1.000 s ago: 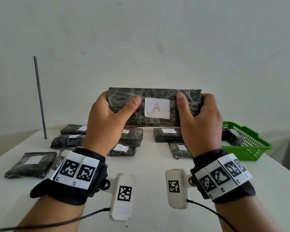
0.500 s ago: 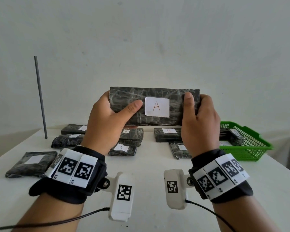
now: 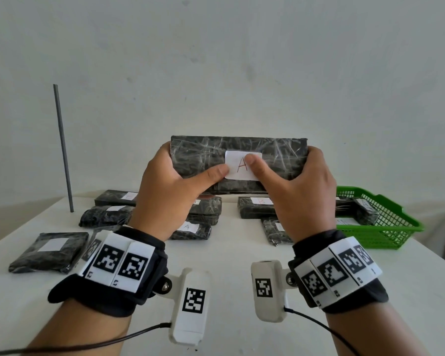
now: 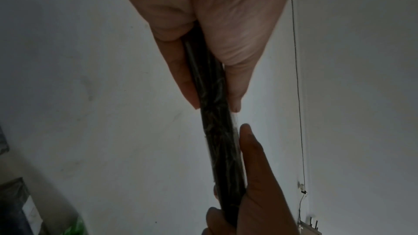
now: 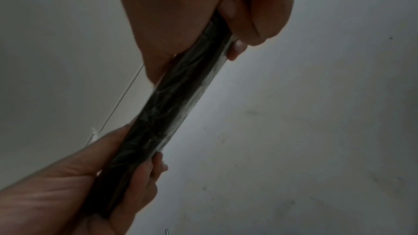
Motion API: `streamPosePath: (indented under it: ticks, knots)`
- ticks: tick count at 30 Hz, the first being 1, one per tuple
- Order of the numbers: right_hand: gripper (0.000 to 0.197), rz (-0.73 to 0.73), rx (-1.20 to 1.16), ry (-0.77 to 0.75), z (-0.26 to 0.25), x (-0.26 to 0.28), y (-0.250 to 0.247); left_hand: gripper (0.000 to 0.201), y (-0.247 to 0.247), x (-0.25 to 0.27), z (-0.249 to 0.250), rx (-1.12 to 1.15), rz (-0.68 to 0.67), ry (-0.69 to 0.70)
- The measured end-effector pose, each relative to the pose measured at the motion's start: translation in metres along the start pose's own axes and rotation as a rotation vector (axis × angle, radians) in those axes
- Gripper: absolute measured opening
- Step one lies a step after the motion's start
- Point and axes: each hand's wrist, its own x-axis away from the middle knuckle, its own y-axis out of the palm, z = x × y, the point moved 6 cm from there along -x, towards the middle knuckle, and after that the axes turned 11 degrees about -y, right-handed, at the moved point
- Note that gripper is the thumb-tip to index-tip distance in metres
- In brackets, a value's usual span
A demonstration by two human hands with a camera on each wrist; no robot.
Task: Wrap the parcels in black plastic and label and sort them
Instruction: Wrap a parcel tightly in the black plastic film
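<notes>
So the person is holding a wrapped parcel [image 3: 238,165] up in the middle of the frame, well above the table [image 3: 229,255]. The left hand [image 3: 165,191] is clamping its left end and the right hand [image 3: 301,191] is clamping its right end, fingers behind, both thumbs reaching in onto the white label [image 3: 238,173] with the red A on it. From the wrist views it's edge-on, a thin dark slab squeezed between thumb and fingers on both sides.

Progress-wise, I'd say this 1 is wrapped and labelled, and they're probably just pressing the sticker flat, so what's left for it is sorting. Behind it, more black parcels are lying across the middle of the frame, most showing white labels; only a couple of letters are readable. At least 1 parcel is already sitting in the green basket [image 3: 385,227] at the right edge, so sorting looks underway but far from finished.

Room to move: the near strip of table in the lower half of the frame is bare. The basket is sitting close to the table's right edge, and a thin dark rod [image 3: 63,150] is standing upright at the left, so swinging wide that way could clip it.
</notes>
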Motion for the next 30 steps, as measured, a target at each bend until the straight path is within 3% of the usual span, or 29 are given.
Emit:
streamPosePath:
  ticks: [4, 10, 18, 22, 25, 30]
  knots:
    - [0.074, -0.056, -0.032, -0.003, -0.001, 0.001, 0.004, 0.051, -0.002, -0.004, -0.001, -0.011, -0.005, 0.012]
    - [0.071, -0.105, -0.073, -0.042, -0.001, 0.0, 0.004, 0.055, -0.005, -0.008, -0.003, 0.067, -0.067, -0.001]
    - [0.051, -0.179, -0.105, -0.034, 0.005, -0.009, 0.002, 0.047, -0.001, -0.014, -0.013, 0.226, -0.183, -0.123]
    - [0.017, -0.256, -0.281, 0.005, 0.017, -0.014, 0.006, 0.047, -0.001, -0.016, -0.014, 0.311, -0.215, -0.143]
    - [0.031, -0.27, -0.374, 0.043, 0.026, -0.017, 0.004, 0.042, -0.002, -0.016, -0.012, 0.348, -0.238, -0.151]
    - [0.023, -0.309, -0.462, 0.091, 0.025, -0.016, 0.006, 0.036, -0.004, -0.016, -0.011, 0.382, -0.255, -0.153]
